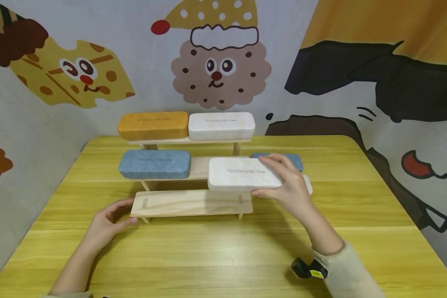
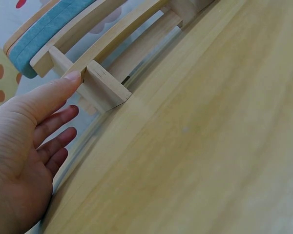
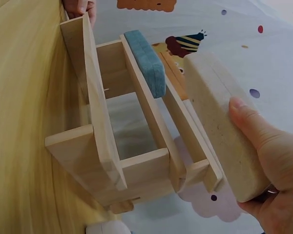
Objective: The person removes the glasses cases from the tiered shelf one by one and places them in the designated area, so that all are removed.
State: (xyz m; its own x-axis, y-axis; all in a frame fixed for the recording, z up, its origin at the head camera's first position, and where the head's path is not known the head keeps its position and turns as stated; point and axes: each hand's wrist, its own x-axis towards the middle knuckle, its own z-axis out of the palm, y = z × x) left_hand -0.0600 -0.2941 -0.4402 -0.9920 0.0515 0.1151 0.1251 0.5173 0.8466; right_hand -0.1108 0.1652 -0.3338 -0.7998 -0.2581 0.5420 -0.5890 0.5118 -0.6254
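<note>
My right hand point(image 1: 292, 188) grips the right end of a white oblong case point(image 1: 242, 174) with printed lettering, thumb in front and fingers behind. It holds the case in the air before the right part of a three-tier wooden stand point(image 1: 193, 205). The right wrist view shows the thumb on the case's point(image 3: 224, 122) broad side. My left hand point(image 1: 106, 225) is at the left end of the lowest shelf. In the left wrist view, its thumb point(image 2: 68, 84) touches the shelf's end, the other fingers loosely spread beside the stand. On the middle shelf's left half sits a blue case point(image 1: 154, 164).
An orange case point(image 1: 152, 125) and another white case point(image 1: 221, 125) lie side by side on the top shelf. Behind my right hand, a second blue case point(image 1: 296, 160) and a partly hidden white case point(image 1: 307, 185) show. A cartoon-printed cloth point(image 1: 145, 49) hangs behind the table point(image 1: 193, 256).
</note>
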